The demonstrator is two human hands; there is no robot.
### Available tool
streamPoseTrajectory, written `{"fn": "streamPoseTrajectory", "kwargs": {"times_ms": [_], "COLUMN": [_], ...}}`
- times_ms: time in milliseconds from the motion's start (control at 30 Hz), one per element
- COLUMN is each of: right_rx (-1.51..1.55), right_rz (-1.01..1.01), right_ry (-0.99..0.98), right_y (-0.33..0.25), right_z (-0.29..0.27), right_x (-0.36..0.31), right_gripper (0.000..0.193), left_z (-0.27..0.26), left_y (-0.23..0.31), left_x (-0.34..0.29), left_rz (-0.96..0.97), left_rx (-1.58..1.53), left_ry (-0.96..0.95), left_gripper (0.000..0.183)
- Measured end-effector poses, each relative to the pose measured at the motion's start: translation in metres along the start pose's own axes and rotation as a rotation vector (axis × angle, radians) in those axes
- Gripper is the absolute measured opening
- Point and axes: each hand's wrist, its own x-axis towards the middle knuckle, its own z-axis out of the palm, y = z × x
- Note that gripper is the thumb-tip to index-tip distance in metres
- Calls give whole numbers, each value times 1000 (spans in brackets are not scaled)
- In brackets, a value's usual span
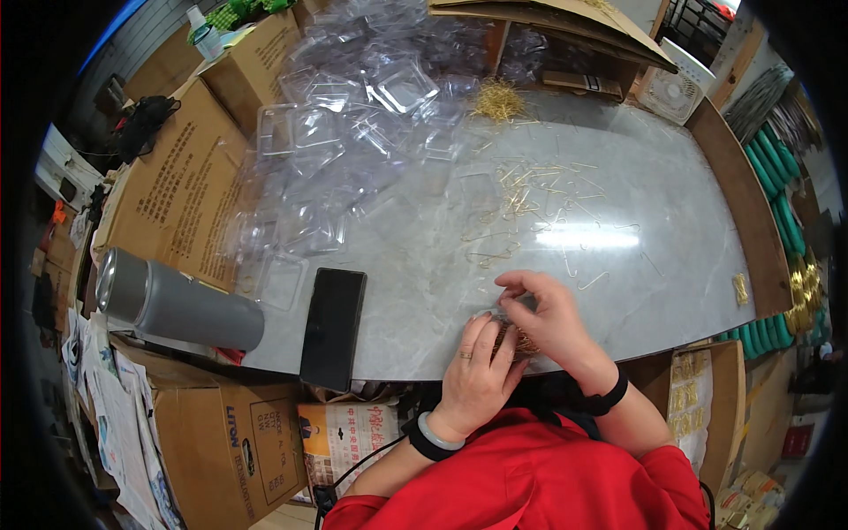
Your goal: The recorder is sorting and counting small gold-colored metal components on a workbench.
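Near the table's front edge, my left hand (478, 367) curls its fingers round a bundle of copper-coloured wire pieces (525, 343), mostly hidden between my hands. Just above it is my right hand (551, 320), thumb and forefinger bent toward each other; whether a thin piece is between them is too small to tell. A clear, shiny edge shows by my left fingertips, its kind unclear. Beyond my hands, loose gold wire hooks (525, 196) lie scattered on the grey table (415, 265). Farther back sits a dense heap of gold hooks (499, 100).
Clear plastic boxes (353, 132) pile up at the back left beside cardboard (177, 181). A black phone (333, 327) and a grey bottle (190, 305) lie at the left. A white fan (674, 84) stands back right. A wooden rim (738, 203) borders the right side, near a small gold bundle (740, 289).
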Motion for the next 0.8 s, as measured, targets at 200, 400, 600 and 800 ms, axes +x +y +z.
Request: {"fn": "streamPoseTrajectory", "kwargs": {"times_ms": [200, 400, 600, 800], "right_rx": [-24, 513, -217, -47], "right_rz": [-97, 89, -441, -291], "right_ry": [-72, -23, -118, 81], "right_y": [0, 14, 15, 23], "right_z": [-18, -20, -31, -37], "right_x": [-11, -23, -40, -41], "right_gripper": [24, 30, 33, 31], "left_z": [-2, 5, 2, -11], "left_y": [0, -2, -2, 5], "left_x": [1, -4, -4, 13], "left_rz": [-20, -70, -79, -82], "left_rx": [-39, -150, -144, -83], "left_ry": [16, 134, 100, 1], "left_gripper": [58, 61, 63, 65]}}
